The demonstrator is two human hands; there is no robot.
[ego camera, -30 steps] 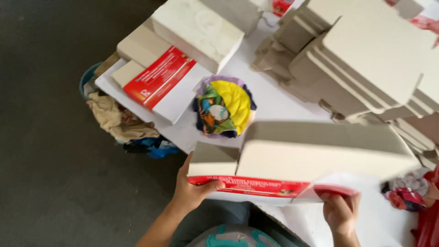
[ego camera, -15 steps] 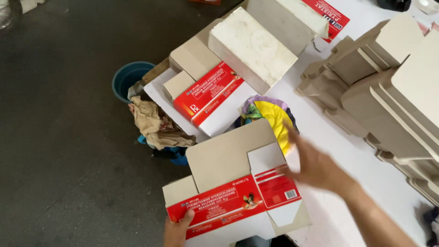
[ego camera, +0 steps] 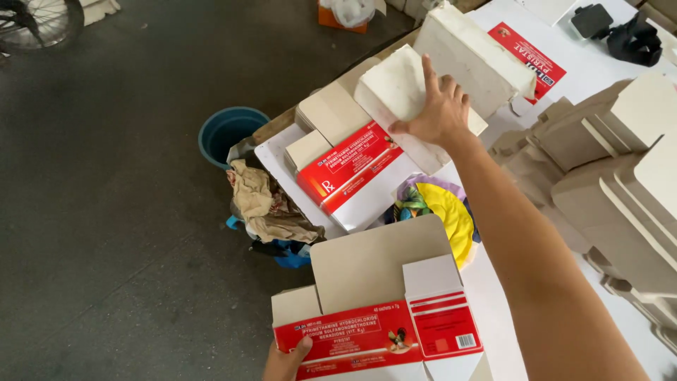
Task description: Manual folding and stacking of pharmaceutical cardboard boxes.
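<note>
White surface [ego camera: 620,53]: left hand [ego camera: 285,360] grips a flat box [ego camera: 381,310] at its near edge; right hand [ego camera: 441,109] lies open on a stack of white cards [ego camera: 402,92].

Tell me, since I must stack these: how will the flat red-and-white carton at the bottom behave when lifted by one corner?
The carton blank is thin unfolded card, so probably light. Only the left hand pinches its lower edge, so it will likely sag along its creases. Its loose flaps may swing, and it looks glossy, perhaps slippery.

Both arms bare, no sleeves/gloves; right hand [ego camera: 438,113] ringless.
</note>
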